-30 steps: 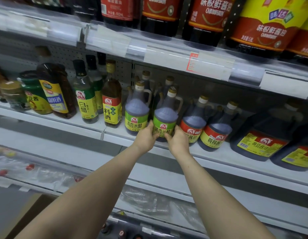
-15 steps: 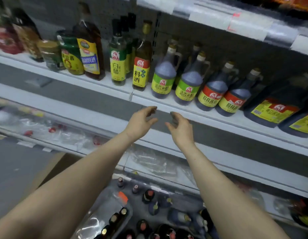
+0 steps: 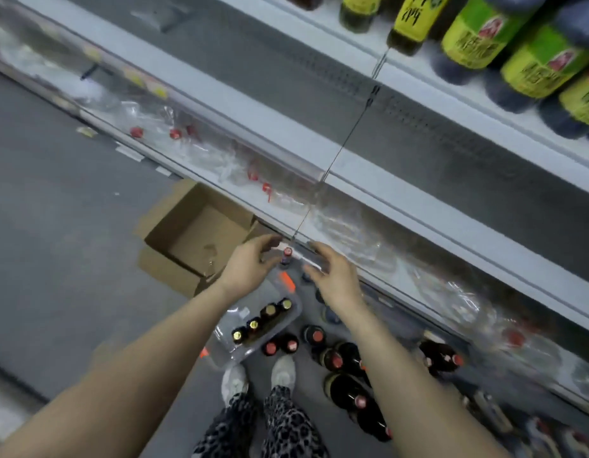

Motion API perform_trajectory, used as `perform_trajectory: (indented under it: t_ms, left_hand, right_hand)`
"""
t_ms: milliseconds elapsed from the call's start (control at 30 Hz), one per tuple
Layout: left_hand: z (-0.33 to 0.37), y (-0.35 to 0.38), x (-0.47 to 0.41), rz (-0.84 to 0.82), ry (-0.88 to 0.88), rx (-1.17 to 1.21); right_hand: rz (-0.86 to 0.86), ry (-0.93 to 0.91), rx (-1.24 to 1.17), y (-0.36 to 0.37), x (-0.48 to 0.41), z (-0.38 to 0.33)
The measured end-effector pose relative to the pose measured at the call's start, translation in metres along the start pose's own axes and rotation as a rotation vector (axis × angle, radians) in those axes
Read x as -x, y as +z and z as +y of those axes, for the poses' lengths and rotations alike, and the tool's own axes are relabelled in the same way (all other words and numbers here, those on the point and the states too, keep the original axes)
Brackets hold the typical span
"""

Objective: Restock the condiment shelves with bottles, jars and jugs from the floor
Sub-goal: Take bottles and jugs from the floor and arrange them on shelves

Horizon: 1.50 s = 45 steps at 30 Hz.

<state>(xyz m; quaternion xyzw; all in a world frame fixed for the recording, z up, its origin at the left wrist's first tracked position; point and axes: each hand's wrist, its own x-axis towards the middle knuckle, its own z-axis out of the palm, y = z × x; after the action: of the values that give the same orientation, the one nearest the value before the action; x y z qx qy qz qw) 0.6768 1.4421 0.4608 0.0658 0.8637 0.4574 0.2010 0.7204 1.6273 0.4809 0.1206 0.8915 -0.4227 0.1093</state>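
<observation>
Left hand (image 3: 250,269): held out low over the floor, fingers loosely spread and a little bent, gripping nothing.
Cardboard box (image 3: 200,239): lay open on the floor just to the left of that hand, its flaps out.
Wrapped pack (image 3: 263,320): a clear plastic bundle of dark, gold-capped bottles sat on the floor under the left wrist.
Small bottle (image 3: 287,256): stood upright with a red cap, in the gap between the two hands, close to the left fingertips. Neither hand had closed round it.
Right hand (image 3: 332,276): level with the left one, palm turned inward, fingers apart and relaxed, empty.
Clear plastic bottles (image 3: 355,236): lay blurred on the lowest shelf, just beyond the right hand's fingertips.
Floor bottles (image 3: 344,355): a cluster of dark, red-capped bottles stood below the right hand, on both sides of its forearm.
Green-labelled jugs (image 3: 478,34): stood on a higher shelf, well above and to the right of the right hand.
</observation>
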Motion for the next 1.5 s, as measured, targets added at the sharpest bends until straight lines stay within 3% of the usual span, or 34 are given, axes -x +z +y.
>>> perform_trajectory:
  t_ms: [300,633,967,1233,1500]
  left_hand:
    - [-0.157,0.068,0.050,0.021,-0.385,0.108]
    - [-0.308,0.156,0.062,0.064,-0.603,0.161]
    - [-0.417,0.230,0.042,0.039,-0.674,0.164]
    - [-0.471,0.264,0.016,0.023,-0.551,0.067]
    - [-0.494,0.262,-0.005,0.140,-0.480,0.170]
  right_hand:
    - [-0.383,0.066,0.130,0.121,-0.015,0.092]
    - [-0.597,0.174,0.227,0.246,-0.030,0.210]
    - [-0.599,0.189,0.308,0.328,-0.071,0.290]
    - [-0.565,0.152,0.341,0.393,-0.084,0.323]
    - [-0.437,0.114,0.325,0.424,-0.112,0.312]
